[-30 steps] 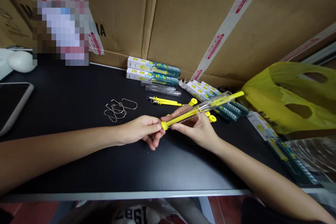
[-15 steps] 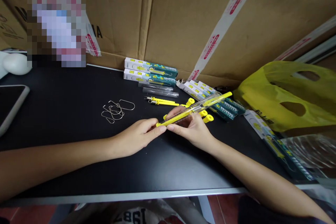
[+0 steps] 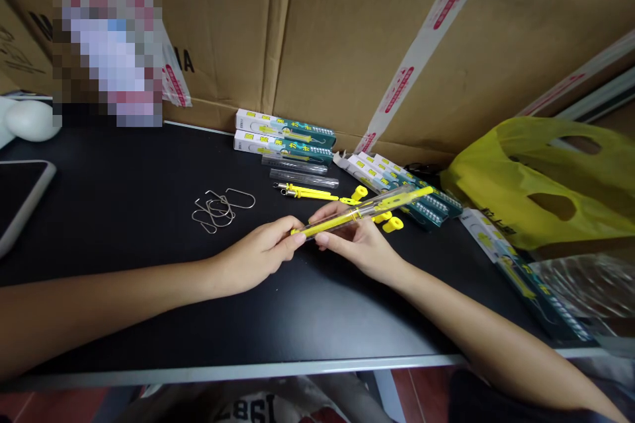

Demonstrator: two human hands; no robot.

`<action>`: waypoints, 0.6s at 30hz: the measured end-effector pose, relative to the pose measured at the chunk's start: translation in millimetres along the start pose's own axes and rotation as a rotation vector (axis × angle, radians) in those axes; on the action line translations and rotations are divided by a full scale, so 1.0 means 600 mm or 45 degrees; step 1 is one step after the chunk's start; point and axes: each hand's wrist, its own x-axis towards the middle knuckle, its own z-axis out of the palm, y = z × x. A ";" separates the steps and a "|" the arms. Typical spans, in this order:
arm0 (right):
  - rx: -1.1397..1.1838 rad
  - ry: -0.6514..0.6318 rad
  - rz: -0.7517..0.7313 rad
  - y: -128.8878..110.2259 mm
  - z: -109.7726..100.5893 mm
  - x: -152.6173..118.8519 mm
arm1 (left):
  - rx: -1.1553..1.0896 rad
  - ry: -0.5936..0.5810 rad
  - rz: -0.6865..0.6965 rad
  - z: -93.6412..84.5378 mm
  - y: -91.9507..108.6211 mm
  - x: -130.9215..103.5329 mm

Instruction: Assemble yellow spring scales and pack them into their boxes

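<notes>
1. The left hand (image 3: 270, 246) pinches the lower, left end of a clear plastic tube with a yellow rod inside (image 3: 330, 222) between thumb and fingers.
2. The right hand (image 3: 366, 243) grips the same tube farther along, thumb on the near side. The tube slants up to the right above the black table (image 3: 198, 334), a yellow strip sticking out of its far end.
3. Just beyond the hands lie yellow plastic caps (image 3: 393, 224), two thin yellow rods with metal ends (image 3: 312, 193) and two empty clear tubes (image 3: 304, 178).
4. Left of these is a tangle of bent silver wire hooks (image 3: 218, 209).
5. Farther back are small white-and-teal printed boxes (image 3: 285, 141), before a large brown cardboard surface (image 3: 342, 33).
6. At right, a translucent yellow plastic bag (image 3: 491, 178); at far left, a dark-screened device with a pale edge (image 3: 20, 201).
</notes>
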 end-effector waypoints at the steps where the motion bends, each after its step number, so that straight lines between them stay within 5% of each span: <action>1: -0.025 -0.033 0.008 -0.001 -0.004 0.001 | -0.073 -0.017 -0.010 -0.001 -0.001 0.002; 4: -0.222 -0.142 0.030 -0.007 -0.036 0.004 | -0.253 -0.048 -0.089 -0.008 -0.002 0.008; 8: -0.828 0.114 -0.055 -0.021 -0.109 0.009 | -0.295 0.023 -0.110 -0.020 -0.002 0.009; 11: -1.221 0.064 -0.066 -0.030 -0.149 0.009 | -0.171 0.098 0.019 -0.028 -0.005 0.007; 18: -1.503 -0.282 -0.064 -0.024 -0.127 0.002 | -0.045 0.191 0.143 -0.038 -0.015 0.009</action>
